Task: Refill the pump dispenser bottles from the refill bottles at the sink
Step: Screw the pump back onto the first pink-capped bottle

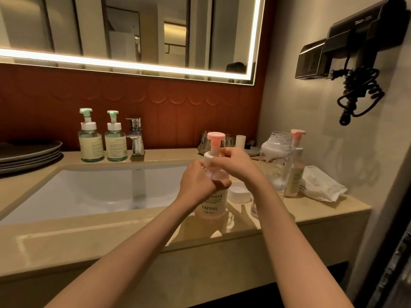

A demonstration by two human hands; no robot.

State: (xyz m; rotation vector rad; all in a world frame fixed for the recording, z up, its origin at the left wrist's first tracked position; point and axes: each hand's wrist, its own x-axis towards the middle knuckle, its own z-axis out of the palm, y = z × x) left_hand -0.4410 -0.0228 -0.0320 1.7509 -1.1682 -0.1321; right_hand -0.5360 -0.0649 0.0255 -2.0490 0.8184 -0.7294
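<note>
Pink pump bottle [211,205]: left hand [196,185] gripped its shoulder, right hand [236,163] pinched the white collar [208,157]; collar-turning step, likely; next needed steady twisting

Beige counter [111,236]: green pump bottles [91,143], YAPING pump bottle [211,207], clear bottle [274,161], white cap [239,192], plates [29,152], tissue [322,185].

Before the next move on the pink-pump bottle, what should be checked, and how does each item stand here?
1. The frosted YAPING bottle with pink pump stands upright on the beige counter: ok.
2. The left hand grips its shoulder: ok.
3. The right hand holds the white collar: ok.
4. Collar fully tightened: cannot tell.
5. The clear uncapped bottle is upright, apart from both hands: ok.
6. Fill level: cannot tell.
</note>
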